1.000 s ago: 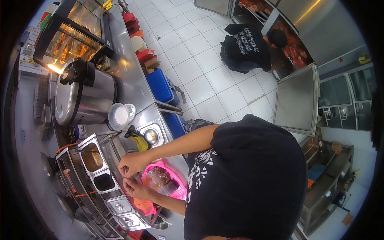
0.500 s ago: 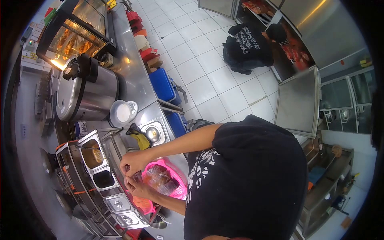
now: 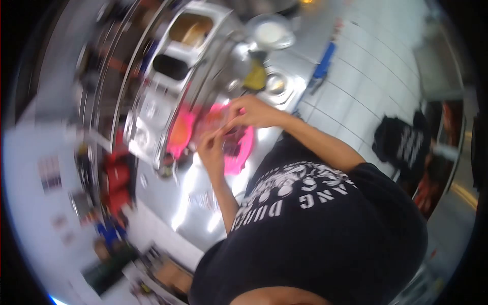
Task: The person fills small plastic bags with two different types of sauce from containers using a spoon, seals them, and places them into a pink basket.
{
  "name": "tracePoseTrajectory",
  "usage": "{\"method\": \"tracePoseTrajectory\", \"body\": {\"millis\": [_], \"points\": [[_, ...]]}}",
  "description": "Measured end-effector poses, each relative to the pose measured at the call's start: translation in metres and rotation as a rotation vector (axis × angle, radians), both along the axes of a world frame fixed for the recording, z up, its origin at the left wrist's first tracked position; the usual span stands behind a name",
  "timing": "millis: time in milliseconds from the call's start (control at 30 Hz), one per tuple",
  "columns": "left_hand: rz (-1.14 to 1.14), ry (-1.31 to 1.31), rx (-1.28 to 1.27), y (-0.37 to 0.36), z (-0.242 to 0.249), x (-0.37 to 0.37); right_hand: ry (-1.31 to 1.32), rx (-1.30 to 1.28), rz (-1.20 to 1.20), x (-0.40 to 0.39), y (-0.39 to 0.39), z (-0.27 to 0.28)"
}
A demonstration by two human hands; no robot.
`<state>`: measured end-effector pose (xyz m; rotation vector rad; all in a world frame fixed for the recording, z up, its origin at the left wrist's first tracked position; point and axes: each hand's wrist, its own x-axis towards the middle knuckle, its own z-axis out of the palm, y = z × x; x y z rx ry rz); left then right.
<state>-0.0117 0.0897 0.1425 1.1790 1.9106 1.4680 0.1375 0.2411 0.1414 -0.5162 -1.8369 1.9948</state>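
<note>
My right hand (image 3: 254,112) and my left hand (image 3: 211,147) meet with fingertips pinched together over a pink plastic basket (image 3: 247,148). Whatever sits between the fingers is too small and blurred to make out. Clear plastic bags (image 3: 213,118) with reddish and dark contents lie in the basket beneath my hands, partly covered by them. Just left of it is a smaller pink container (image 3: 181,133) with something orange inside.
Steel food pans (image 3: 175,66) stand in a rack beyond my hands, some lidded. A yellow-and-black cloth-like item (image 3: 255,76) lies near a round-lidded steel pan (image 3: 276,84). A white bowl (image 3: 269,33) stands farther back. A co-worker (image 3: 404,145) bends at the right.
My view has swung left and blurred, so the counter appears turned and shows more of the wall and red items. Both hands stay pinched together over the pink basket, fingertips still meeting.
</note>
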Motion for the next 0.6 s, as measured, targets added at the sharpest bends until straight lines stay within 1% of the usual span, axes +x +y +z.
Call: {"method": "tracePoseTrajectory", "body": {"millis": [33, 67, 100, 167, 200, 267, 300, 333, 367, 400, 433, 500, 533, 600], "points": [[0.027, -0.047, 0.002, -0.012, -0.007, 0.0, -0.001, 0.227, -0.008, -0.004, -0.005, -0.003], [0.037, -0.098, 0.011, -0.023, -0.014, 0.001, 0.029, 0.234, 0.021, -0.008, -0.01, -0.013], [0.104, -0.098, 0.008, -0.035, -0.018, 0.003, -0.004, 0.196, 0.033, -0.013, -0.018, -0.024], [0.164, -0.235, -0.062, -0.051, -0.024, 0.008, -0.043, 0.211, 0.115, -0.02, -0.028, -0.026], [0.21, -0.242, -0.063, -0.059, -0.032, 0.005, -0.086, 0.234, 0.143, -0.023, -0.031, -0.028], [0.3, -0.245, -0.036, -0.083, -0.05, -0.002, -0.057, 0.254, 0.237, -0.028, -0.038, -0.035], [0.387, -0.333, 0.003, -0.09, -0.041, -0.004, -0.081, 0.204, 0.21, -0.029, -0.039, -0.042], [0.467, -0.334, -0.002, -0.099, -0.042, -0.011, -0.106, 0.163, 0.175, -0.029, -0.035, -0.048], [0.481, -0.287, -0.054, -0.109, -0.043, -0.022, -0.18, 0.191, 0.201, -0.026, -0.028, -0.052], [0.494, -0.245, -0.108, -0.116, -0.047, -0.028, -0.187, 0.195, 0.218, -0.022, -0.023, -0.058], [0.51, -0.254, -0.105, -0.117, -0.054, -0.028, -0.232, 0.222, 0.184, -0.017, -0.02, -0.064], [0.369, -0.335, -0.076, -0.113, -0.065, -0.032, -0.298, 0.253, 0.134, -0.007, -0.014, -0.071], [0.375, -0.339, -0.071, -0.11, -0.067, -0.03, -0.3, 0.257, 0.141, -0.003, -0.013, -0.073], [0.34, -0.365, -0.2, -0.101, -0.073, -0.024, -0.368, 0.193, 0.134, 0.006, -0.011, -0.077]]}}
